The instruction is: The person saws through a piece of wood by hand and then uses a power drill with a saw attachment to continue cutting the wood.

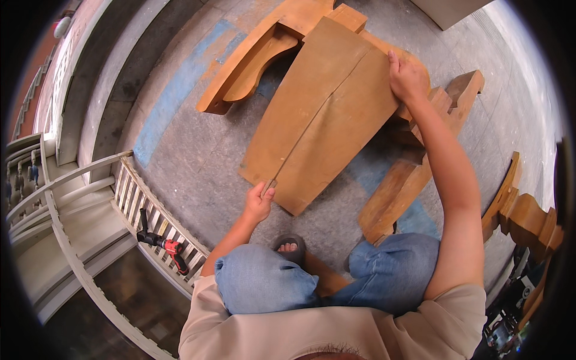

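While the head view looks down on a grey floor (198, 162), a tapering brown panel (300, 102) occupies the middle, its narrow end near and its broad end far, where it overlaps a wooden frame (240, 63) with a curved inner edge. The left hand (258, 204) is at the panel's near left end, fingers curled closed around a slim, dark piece. From there a thin dark line runs up the panel toward the far right; whether it is a crack or a slender rod, I cannot tell. The right hand (410, 79) is partly open and has hold of the panel's far right edge, one digit pointing away. Right of the panel, a notched wooden beam (387, 195) lies on the floor, and a shaped wooden piece (528, 219) stands farther right. At near left, a red-and-black drill (173, 247) rests on a pale slatted rack (144, 201).
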The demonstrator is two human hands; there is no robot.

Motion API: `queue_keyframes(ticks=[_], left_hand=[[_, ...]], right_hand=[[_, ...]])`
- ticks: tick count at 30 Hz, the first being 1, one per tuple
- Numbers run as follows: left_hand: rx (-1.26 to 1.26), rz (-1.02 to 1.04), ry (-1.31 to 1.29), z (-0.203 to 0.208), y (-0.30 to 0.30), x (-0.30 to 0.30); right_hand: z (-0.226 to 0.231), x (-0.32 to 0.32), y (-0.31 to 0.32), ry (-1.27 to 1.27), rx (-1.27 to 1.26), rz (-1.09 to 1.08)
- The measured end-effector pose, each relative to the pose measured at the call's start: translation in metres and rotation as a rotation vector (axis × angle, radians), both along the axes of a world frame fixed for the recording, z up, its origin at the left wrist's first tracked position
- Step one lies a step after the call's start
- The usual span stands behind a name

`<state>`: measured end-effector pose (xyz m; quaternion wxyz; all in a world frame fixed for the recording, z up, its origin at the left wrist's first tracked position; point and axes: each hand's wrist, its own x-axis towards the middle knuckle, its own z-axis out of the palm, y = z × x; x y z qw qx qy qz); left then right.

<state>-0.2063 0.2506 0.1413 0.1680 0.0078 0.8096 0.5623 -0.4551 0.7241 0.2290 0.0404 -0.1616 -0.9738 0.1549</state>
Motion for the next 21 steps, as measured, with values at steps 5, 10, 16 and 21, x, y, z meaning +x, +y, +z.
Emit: queue_keyframes(ticks=[5,10,16,21], left_hand=[[0.043,0.051,-0.135,-0.016,-0.036,0.047],[-0.110,-0.023,-0.031,-0.002,-0.014,0.017],[-0.076,-0.044,0.033,-0.017,-0.012,0.003],[-0.043,0.003,-0.051,-0.007,-0.027,0.026]], right_hand=[[-0.002,0.004,0.000,0.016,0.004,-0.014],[-0.002,0.003,0.001,0.031,0.022,-0.017],[0.001,0.004,-0.003,0.026,0.008,-0.011],[-0.002,0.005,-0.003,0.038,0.048,-0.013]])
